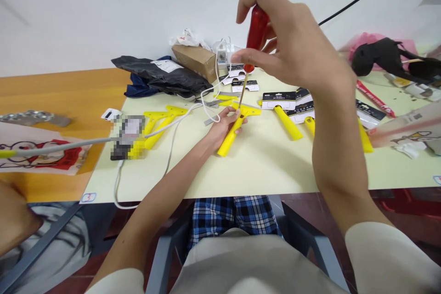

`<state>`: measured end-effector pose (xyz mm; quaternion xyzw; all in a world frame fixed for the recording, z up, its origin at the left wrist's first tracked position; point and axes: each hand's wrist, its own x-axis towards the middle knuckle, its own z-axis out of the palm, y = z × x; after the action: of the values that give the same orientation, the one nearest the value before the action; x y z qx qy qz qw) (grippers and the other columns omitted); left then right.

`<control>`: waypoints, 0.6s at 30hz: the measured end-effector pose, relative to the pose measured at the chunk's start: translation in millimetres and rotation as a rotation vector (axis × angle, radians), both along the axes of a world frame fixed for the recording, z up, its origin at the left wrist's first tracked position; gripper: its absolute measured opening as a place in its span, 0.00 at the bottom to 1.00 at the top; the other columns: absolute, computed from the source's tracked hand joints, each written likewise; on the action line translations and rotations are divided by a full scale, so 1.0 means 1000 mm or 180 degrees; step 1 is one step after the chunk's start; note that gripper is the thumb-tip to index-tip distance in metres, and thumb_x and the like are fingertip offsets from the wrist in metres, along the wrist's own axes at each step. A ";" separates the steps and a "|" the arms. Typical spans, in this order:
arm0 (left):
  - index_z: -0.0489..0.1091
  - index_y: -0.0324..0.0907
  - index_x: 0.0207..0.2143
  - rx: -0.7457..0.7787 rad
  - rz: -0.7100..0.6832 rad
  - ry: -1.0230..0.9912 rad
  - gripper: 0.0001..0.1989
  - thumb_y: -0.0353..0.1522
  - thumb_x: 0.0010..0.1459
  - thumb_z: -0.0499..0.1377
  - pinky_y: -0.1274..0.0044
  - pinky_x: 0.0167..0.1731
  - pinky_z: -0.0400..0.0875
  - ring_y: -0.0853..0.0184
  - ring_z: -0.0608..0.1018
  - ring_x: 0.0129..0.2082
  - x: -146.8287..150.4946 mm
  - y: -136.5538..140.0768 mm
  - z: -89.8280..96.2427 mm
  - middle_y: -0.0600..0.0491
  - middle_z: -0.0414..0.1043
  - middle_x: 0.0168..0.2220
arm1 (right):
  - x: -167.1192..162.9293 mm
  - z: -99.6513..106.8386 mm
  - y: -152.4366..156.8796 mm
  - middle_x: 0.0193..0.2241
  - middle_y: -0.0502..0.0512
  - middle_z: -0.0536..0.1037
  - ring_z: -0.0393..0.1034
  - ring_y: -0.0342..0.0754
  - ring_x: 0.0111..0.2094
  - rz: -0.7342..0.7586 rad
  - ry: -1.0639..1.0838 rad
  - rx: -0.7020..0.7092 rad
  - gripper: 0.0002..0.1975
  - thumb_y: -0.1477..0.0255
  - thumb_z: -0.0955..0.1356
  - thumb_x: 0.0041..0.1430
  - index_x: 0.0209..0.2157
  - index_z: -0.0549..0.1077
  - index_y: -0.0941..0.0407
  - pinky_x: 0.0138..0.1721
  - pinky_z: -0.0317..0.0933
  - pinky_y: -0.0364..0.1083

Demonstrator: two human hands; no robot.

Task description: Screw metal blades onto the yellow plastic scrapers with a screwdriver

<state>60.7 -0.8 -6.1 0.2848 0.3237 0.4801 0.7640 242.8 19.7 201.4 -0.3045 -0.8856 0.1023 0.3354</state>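
Note:
My left hand (223,126) is closed around a yellow scraper (230,137) near its head, holding it at the table's middle with the handle slanting toward me. Above it, my right hand (287,39) grips the red handle of a screwdriver (257,30), thumb on one side and fingers curled over the other. The screwdriver's shaft points down, and its tip meets the scraper's head, where a screw shows at the right side. Metal blades (210,121) and yellow parts lie just behind my left hand. More yellow scrapers (160,131) rest to the left, and a yellow handle (288,123) to the right.
A white cable (172,124) runs across the table past my left forearm. Black-and-white cards (279,100) lie at the right. A black plastic bag (165,76) and a cardboard box (198,60) stand at the back. A red marker (375,98) lies far right. Another person's arm (15,216) shows at left.

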 end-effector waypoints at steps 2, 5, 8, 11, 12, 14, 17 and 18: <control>0.65 0.44 0.39 -0.0028 0.0041 -0.0071 0.20 0.30 0.53 0.75 0.84 0.19 0.60 0.67 0.83 0.37 -0.001 0.001 -0.001 0.51 0.76 0.41 | 0.002 0.001 0.000 0.51 0.53 0.77 0.76 0.58 0.47 0.0117 -0.0126 -0.0120 0.13 0.62 0.67 0.70 0.54 0.67 0.39 0.47 0.73 0.60; 0.65 0.44 0.39 -0.0038 0.0082 -0.0120 0.21 0.29 0.53 0.74 0.84 0.20 0.60 0.67 0.82 0.37 -0.001 0.001 -0.001 0.52 0.75 0.40 | 0.005 0.002 0.000 0.51 0.51 0.78 0.77 0.55 0.48 0.0180 -0.0134 -0.0269 0.15 0.66 0.68 0.69 0.55 0.67 0.38 0.49 0.75 0.58; 0.65 0.44 0.39 -0.0028 0.0059 -0.0098 0.21 0.29 0.52 0.75 0.84 0.19 0.60 0.67 0.83 0.37 0.000 0.001 0.000 0.52 0.75 0.41 | 0.004 0.002 0.001 0.37 0.48 0.79 0.77 0.57 0.39 -0.0071 -0.0075 -0.0079 0.14 0.65 0.71 0.65 0.50 0.70 0.38 0.47 0.74 0.60; 0.64 0.44 0.39 -0.0035 0.0049 -0.0100 0.21 0.29 0.53 0.75 0.84 0.19 0.59 0.67 0.83 0.37 0.000 0.000 0.000 0.52 0.75 0.41 | 0.004 -0.001 0.002 0.36 0.49 0.78 0.76 0.59 0.37 -0.0125 -0.0094 0.0002 0.14 0.62 0.71 0.65 0.51 0.69 0.38 0.43 0.73 0.62; 0.64 0.44 0.39 -0.0040 0.0060 -0.0102 0.21 0.29 0.53 0.75 0.84 0.19 0.60 0.67 0.83 0.37 0.000 0.000 0.000 0.52 0.75 0.41 | 0.004 -0.001 0.001 0.40 0.49 0.79 0.76 0.58 0.38 -0.0057 -0.0106 -0.0070 0.16 0.63 0.71 0.65 0.52 0.68 0.39 0.43 0.73 0.61; 0.64 0.44 0.39 -0.0048 0.0082 -0.0096 0.21 0.29 0.53 0.74 0.84 0.19 0.60 0.67 0.83 0.38 0.000 0.001 0.000 0.51 0.76 0.42 | 0.004 -0.001 0.001 0.47 0.49 0.80 0.77 0.56 0.44 0.0072 -0.0094 -0.0220 0.17 0.65 0.70 0.64 0.53 0.68 0.39 0.45 0.74 0.58; 0.64 0.44 0.39 -0.0030 0.0060 -0.0079 0.21 0.30 0.53 0.75 0.84 0.19 0.60 0.67 0.82 0.37 0.000 0.001 0.000 0.51 0.76 0.42 | 0.003 0.000 0.000 0.42 0.47 0.81 0.77 0.56 0.43 0.0018 0.0004 -0.0116 0.14 0.65 0.72 0.63 0.49 0.71 0.39 0.46 0.75 0.57; 0.64 0.44 0.39 -0.0024 0.0042 -0.0073 0.21 0.30 0.53 0.75 0.84 0.19 0.59 0.67 0.82 0.37 0.000 0.001 0.000 0.51 0.76 0.42 | 0.003 0.000 0.000 0.38 0.48 0.80 0.77 0.57 0.40 -0.0065 0.0005 -0.0033 0.13 0.63 0.72 0.63 0.48 0.71 0.39 0.46 0.74 0.58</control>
<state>60.7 -0.2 -6.1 0.2742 0.3186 0.4871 0.7656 245.7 19.9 201.6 -0.3152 -0.8816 0.1037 0.3356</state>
